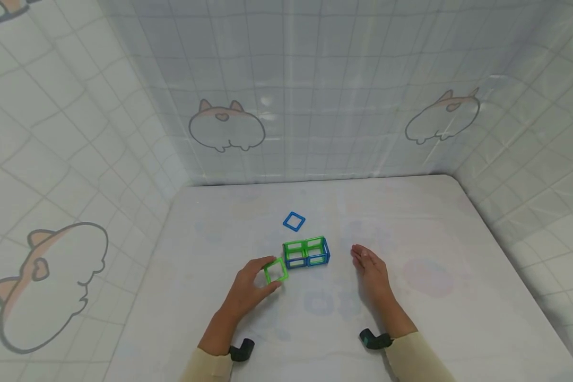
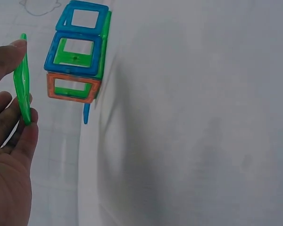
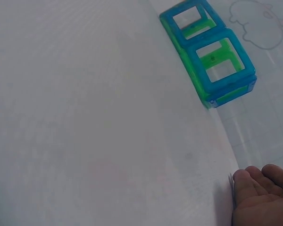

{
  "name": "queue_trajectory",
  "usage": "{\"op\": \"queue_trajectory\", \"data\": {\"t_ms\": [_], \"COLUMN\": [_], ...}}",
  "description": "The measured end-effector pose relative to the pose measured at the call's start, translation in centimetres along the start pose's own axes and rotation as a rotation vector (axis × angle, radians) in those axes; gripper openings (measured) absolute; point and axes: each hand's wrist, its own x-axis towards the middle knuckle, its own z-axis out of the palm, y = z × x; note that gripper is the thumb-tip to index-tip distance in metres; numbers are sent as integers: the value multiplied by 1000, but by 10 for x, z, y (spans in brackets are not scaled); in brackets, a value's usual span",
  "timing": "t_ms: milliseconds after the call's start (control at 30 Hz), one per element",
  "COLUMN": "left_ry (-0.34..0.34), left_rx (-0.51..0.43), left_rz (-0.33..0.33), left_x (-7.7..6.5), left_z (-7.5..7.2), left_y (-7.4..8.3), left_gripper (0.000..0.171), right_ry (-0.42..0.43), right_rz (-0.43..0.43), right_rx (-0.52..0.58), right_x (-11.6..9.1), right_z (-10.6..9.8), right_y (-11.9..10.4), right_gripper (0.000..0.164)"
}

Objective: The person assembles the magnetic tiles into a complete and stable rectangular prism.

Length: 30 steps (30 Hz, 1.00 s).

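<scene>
My left hand (image 1: pixel 249 286) pinches a green square magnetic tile (image 1: pixel 268 274) between thumb and fingers, just left of a block built of joined tiles. That tile block (image 1: pixel 306 261) is two squares long, with green and blue frames. In the left wrist view the held green tile (image 2: pixel 21 89) appears nearly edge-on, and the block (image 2: pixel 75 70) shows an orange end tile (image 2: pixel 51 89). My right hand (image 1: pixel 373 273) is held on edge over the table to the right of the block, fingers extended and holding nothing. The right wrist view shows its fingers (image 3: pixel 245 186) apart from the block (image 3: pixel 200 70).
A loose blue square tile (image 1: pixel 288 225) lies flat behind the block. The white table (image 1: pixel 430 223) is bordered at the back and sides by hanging tile-patterned sheets (image 1: pixel 324 132) with animal drawings. Each wrist carries a dark camera mount (image 1: pixel 375 339).
</scene>
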Motion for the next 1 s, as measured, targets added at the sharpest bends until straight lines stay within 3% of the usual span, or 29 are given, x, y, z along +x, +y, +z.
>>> {"op": "queue_trajectory", "data": {"t_ms": [567,1000], "left_ry": [-46,-93], "left_rx": [97,205], "left_rz": [73,163], "left_x": [40,60], "left_z": [-5,5], "left_y": [12,19], "left_gripper": [65,65], "right_ry": [17,14], "right_rz": [-2,-82], "right_rx": [-29,-89], "right_x": [-1,3], "right_z": [2,0], "right_y": [4,7], "right_gripper": [54,51]}}
